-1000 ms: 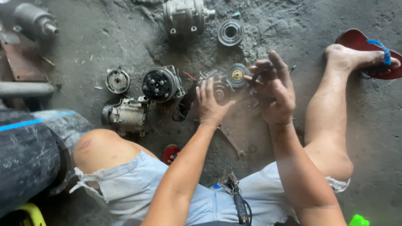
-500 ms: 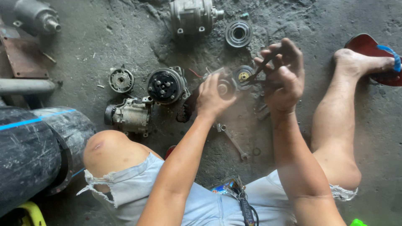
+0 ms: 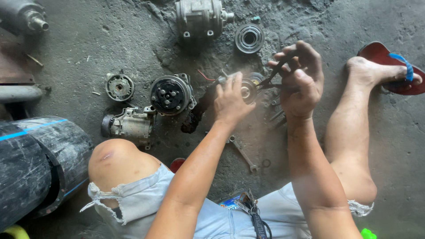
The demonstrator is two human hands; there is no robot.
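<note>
I sit on a dirty concrete floor among car compressor parts. My left hand [image 3: 231, 101] grips a round metal pulley part [image 3: 248, 88] held just above the floor. My right hand [image 3: 300, 79] is closed on the handles of dark pliers [image 3: 275, 76] whose tips point into that part's centre. A compressor with a black clutch face [image 3: 170, 94] stands left of my left hand. A smaller grey compressor body [image 3: 128, 125] lies beside my left knee.
Another compressor [image 3: 201, 17] and a ringed pulley [image 3: 249, 38] lie at the top. A small round hub [image 3: 119, 86] sits left. A wrench [image 3: 242, 153] lies between my legs. A black pipe [image 3: 35, 163] fills the lower left. My foot rests on a red sandal [image 3: 389, 66].
Both hands have shifted slightly up and right with the part and pliers; the pliers now reach into the part's centre. The camera view has moved closer.
</note>
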